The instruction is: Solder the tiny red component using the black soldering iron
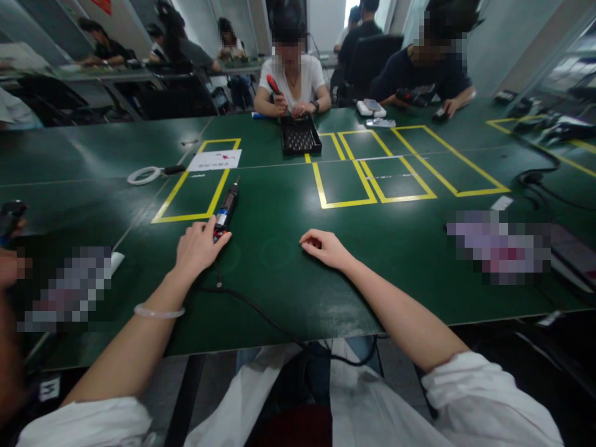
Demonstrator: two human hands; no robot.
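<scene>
My left hand point(198, 247) rests on the green table point(279, 279), its fingers laid over the rear end of a black electric screwdriver point(227, 208) that lies flat and points away from me. A black cable point(261, 313) runs from the tool back over the table's near edge. My right hand point(325, 247) lies on the table to the right, fingers loosely curled, and I cannot see anything in it.
Yellow tape rectangles point(372, 167) mark the table. A black tray point(300, 135) sits in front of a person opposite who holds a red-handled tool. A white sheet point(215, 160) and a white coil point(143, 176) lie at the left. Other people work at the far tables.
</scene>
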